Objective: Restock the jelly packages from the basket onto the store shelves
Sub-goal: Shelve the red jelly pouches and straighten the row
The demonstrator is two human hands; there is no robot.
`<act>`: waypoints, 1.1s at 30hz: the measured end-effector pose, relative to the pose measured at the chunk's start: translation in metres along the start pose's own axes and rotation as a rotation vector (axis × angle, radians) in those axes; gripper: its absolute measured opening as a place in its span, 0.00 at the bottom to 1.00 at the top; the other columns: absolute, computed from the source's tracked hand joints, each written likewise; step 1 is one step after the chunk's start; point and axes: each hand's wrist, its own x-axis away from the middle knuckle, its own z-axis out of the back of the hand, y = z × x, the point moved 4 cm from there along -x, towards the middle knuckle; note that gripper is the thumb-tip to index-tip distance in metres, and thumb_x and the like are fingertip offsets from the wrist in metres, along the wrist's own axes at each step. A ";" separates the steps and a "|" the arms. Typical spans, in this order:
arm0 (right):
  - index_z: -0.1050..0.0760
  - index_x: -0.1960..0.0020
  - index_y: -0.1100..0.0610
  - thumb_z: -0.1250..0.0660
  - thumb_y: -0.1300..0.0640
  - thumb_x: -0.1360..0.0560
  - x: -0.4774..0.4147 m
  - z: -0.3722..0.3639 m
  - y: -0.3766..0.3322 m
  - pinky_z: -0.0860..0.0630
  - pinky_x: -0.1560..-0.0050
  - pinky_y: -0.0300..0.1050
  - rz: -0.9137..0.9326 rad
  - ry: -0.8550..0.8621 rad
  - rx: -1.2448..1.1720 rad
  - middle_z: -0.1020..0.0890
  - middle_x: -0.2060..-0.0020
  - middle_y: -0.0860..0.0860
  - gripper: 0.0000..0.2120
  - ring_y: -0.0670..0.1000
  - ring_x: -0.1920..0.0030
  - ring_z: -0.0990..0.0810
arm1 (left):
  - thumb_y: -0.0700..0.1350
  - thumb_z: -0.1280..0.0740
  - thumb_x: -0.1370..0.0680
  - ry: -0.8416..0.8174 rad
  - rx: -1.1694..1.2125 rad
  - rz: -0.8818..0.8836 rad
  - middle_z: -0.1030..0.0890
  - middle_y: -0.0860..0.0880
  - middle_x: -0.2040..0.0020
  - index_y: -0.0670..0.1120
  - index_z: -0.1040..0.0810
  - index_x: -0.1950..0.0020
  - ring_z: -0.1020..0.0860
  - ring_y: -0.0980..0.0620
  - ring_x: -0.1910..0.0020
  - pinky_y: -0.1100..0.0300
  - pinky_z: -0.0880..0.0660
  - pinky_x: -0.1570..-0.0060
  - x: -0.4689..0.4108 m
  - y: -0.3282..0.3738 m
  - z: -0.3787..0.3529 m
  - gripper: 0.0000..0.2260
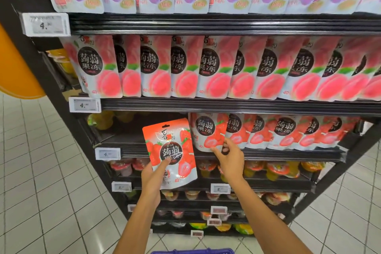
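Black tiered store shelf (226, 105) | row of red-and-white strawberry jelly pouches (268, 132) on third tier | left hand (152, 179) grips loose strawberry jelly pouch (170, 150) upright before shelf gap, thumb across front | right hand (229, 158) pinches leftmost shelved pouch (206, 130) at lower edge

Glossy plastic jelly pkg (175, 146); smooth floor tiles (41, 171).

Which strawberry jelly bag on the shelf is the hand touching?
The leftmost strawberry bag, at the row's end; the right hand touches its bottom edge.
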 end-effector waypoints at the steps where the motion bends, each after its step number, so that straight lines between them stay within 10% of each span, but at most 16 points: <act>1: 0.21 0.42 0.48 0.25 0.46 0.28 -0.001 0.001 -0.001 0.33 0.66 0.41 -0.022 0.018 0.075 0.18 0.58 0.47 0.16 0.50 0.57 0.21 | 0.45 0.28 0.24 0.003 0.001 0.006 0.15 0.47 0.48 0.45 0.20 0.42 0.17 0.49 0.50 0.59 0.23 0.60 0.000 -0.001 -0.001 0.12; 13: 0.23 0.42 0.45 0.29 0.39 0.28 -0.012 -0.005 -0.005 0.26 0.60 0.45 -0.097 0.098 0.260 0.14 0.51 0.45 0.18 0.53 0.52 0.16 | 0.45 0.27 0.25 0.033 0.010 0.006 0.15 0.53 0.52 0.49 0.19 0.46 0.18 0.59 0.57 0.67 0.26 0.66 -0.003 0.005 0.004 0.09; 24: 0.24 0.44 0.48 0.27 0.53 0.25 0.006 0.011 -0.016 0.27 0.66 0.41 -0.010 0.216 -0.103 0.21 0.65 0.44 0.11 0.45 0.66 0.22 | 0.45 0.27 0.25 -0.040 -0.010 -0.027 0.13 0.50 0.52 0.47 0.18 0.45 0.15 0.53 0.54 0.63 0.22 0.64 -0.006 0.003 -0.010 0.10; 33: 0.20 0.44 0.56 0.26 0.56 0.26 0.030 -0.029 -0.054 0.19 0.51 0.40 0.006 -0.476 -0.386 0.14 0.53 0.46 0.12 0.44 0.53 0.15 | 0.46 0.27 0.25 -0.127 -0.053 -0.065 0.14 0.48 0.50 0.48 0.19 0.44 0.16 0.51 0.52 0.58 0.21 0.56 -0.012 0.008 -0.020 0.11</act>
